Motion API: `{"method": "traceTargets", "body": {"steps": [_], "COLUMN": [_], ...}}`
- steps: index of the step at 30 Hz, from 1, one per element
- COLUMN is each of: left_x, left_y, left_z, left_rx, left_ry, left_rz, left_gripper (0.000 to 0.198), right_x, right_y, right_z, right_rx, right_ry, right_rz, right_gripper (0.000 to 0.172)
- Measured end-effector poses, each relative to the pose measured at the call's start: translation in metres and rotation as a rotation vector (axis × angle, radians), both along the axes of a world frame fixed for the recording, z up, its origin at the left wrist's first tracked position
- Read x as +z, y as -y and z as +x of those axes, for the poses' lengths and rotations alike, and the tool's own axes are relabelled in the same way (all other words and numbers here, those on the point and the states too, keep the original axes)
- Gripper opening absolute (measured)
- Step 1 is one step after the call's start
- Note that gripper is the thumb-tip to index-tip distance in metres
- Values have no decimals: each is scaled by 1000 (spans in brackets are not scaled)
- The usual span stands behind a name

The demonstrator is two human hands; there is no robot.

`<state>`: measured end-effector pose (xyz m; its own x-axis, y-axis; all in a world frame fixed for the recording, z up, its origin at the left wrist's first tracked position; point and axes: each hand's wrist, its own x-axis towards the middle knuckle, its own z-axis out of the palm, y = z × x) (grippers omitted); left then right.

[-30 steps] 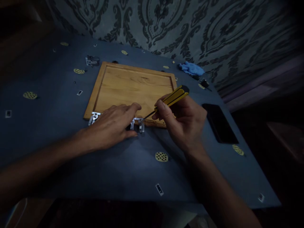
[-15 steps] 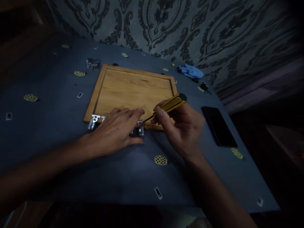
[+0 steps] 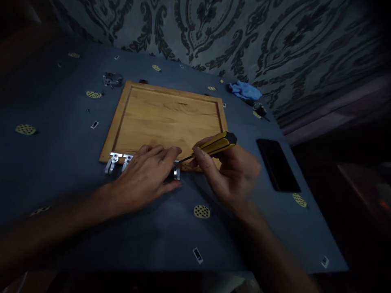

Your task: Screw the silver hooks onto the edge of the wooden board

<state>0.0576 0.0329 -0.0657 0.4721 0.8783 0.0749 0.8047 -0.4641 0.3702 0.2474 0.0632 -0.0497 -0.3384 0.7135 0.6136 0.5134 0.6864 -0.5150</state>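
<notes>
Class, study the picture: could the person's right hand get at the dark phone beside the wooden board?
Probably yes: the phone lies flat just right of the right hand, only bare blue table between them. That hand grips the screwdriver, though, so taking hold would be awkward.

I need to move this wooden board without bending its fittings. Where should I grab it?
Best take the board by its two short side edges, coming from left and right: it lies flat, and these edges are bare. The near edge carries metal hinges, with the left hand on one and the right hand holding a screwdriver there.
</notes>
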Motion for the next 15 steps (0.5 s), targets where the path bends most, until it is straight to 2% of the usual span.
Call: {"method": "traceTargets", "body": {"steps": [7, 15], "left_x": [-3, -5], "left_y": [2, 2], "left_z": [-1, -1], "left_rx": [15, 24], "left_ry": [46, 58], "left_rz": [-12, 10], "left_gripper": [46, 46], "right_x": [-4, -2], "right_y": [-1, 2], "right_z": [2, 2], "right_rx": [32, -8], "right_ry": [-66, -84], "right_rz": [-77, -157], "right_gripper": [7, 3]}}
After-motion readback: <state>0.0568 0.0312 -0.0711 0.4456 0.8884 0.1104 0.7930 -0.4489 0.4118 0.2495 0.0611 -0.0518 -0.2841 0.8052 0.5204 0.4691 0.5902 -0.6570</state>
